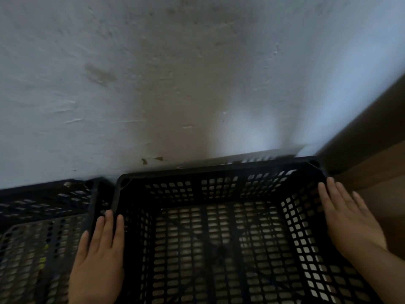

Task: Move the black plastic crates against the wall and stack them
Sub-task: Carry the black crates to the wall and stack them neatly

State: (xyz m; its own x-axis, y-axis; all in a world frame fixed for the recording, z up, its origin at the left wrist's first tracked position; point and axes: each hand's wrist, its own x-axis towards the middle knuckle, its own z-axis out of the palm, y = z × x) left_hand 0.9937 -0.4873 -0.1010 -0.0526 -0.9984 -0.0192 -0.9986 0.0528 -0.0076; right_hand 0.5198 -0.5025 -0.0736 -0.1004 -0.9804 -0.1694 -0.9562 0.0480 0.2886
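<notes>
My left hand (98, 255) lies flat on the left rim of the black crate (219, 172). Its fingers (107, 229) are straight and close together, pointing toward the wall (175, 84), and they grip nothing. My right hand (348, 220) rests against the right rim with its fingers (328, 194) straight and slightly fanned, palm turned inward, so the crate sits between my two flat hands. The far edge of the crate is close to the wall. A second crate (43, 216) sits just beside it on my left, also by the wall. A brown wooden panel (372, 154) stands to the right.
</notes>
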